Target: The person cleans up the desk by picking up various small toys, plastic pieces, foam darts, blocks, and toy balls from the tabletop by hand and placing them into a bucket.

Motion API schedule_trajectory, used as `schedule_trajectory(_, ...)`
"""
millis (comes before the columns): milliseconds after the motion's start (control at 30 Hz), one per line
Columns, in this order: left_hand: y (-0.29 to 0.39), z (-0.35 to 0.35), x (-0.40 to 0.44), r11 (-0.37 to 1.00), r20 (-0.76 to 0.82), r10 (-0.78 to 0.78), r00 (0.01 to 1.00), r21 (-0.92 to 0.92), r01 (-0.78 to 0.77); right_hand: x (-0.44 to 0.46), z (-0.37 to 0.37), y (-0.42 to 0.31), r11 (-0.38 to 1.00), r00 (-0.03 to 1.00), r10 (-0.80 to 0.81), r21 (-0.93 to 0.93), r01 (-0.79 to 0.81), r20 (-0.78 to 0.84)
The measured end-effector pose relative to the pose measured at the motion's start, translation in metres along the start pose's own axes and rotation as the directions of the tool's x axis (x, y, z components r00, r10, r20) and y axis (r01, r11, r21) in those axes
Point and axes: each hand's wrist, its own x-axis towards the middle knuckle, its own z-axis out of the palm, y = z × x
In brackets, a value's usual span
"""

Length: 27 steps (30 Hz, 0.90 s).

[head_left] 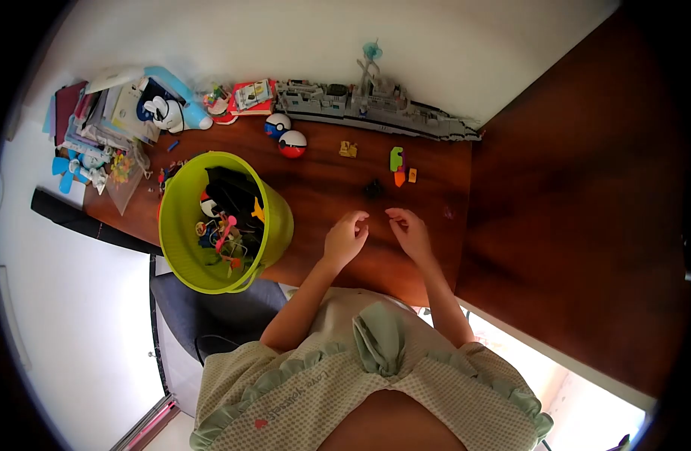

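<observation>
2 hands [346,242] [412,237] apart, black piece [372,189] nearby

A small black piece [372,188], its details too dark to make out, lies just above the frame's centre. To its upper right lies a green, purple and orange toy [396,159], orange end lowermost, beside a small yellow-orange block [412,175].

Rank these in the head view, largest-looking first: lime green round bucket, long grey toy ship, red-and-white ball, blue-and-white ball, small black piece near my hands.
Lime green round bucket
Long grey toy ship
Red-and-white ball and blue-and-white ball: too alike to rank
Small black piece
</observation>
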Motion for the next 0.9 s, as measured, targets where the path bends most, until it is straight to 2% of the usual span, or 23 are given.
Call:
schedule_trajectory(133,-0.039,0.026,0.021,0.99,0.02,-0.079,0.997,-0.117,0.08,0.019,0.012,0.029,0.999,0.997,0.051,-0.009,-0.051,0.053)
schedule_trajectory(233,-0.057,0.046,0.042,0.991,-0.009,-0.073,0.997,-0.117,0.071,0.034,0.022,0.042,0.995,0.995,0.092,-0.04,-0.09,0.037)
schedule_trajectory(333,-0.057,0.059,0.059,0.987,-0.014,-0.16,0.987,0.006,0.16,0.05,0.032,0.056,0.987,0.993,0.119,-0.11,-0.116,0.024)
schedule_trajectory(433,-0.059,0.065,0.068,0.987,0.007,-0.148,0.989,-0.057,0.148,0.06,0.04,0.07,0.983,0.985,0.168,-0.084,-0.164,0.042)
schedule_trajectory(533,-0.069,0.072,0.077,0.959,0.053,-0.217,0.975,-0.175,0.223,0.064,0.044,0.078,0.971,0.967,0.213,0.077,-0.225,0.14)
schedule_trajectory(633,-0.079,0.075,0.079,0.937,0.149,-0.225,0.963,-0.238,0.256,0.058,0.046,0.078,0.95,0.955,0.282,0.108,-0.292,0.095)
schedule_trajectory(733,-0.08,0.069,0.073,0.84,0.21,-0.248,0.946,-0.439,0.318,0.05,0.05,0.074,0.94,0.956,0.287,0.175,-0.294,0.061)
schedule_trajectory(833,-0.076,0.06,0.061,0.79,0.244,-0.231,0.942,-0.517,0.328,0.042,0.052,0.066,0.925,0.963,0.269,0.276,-0.262,0.013)
schedule_trajectory(900,-0.061,0.053,0.047,0.775,0.163,-0.156,0.974,-0.592,0.223,0.034,0.051,0.047,0.935,0.961,0.266,0.262,-0.24,-0.07)
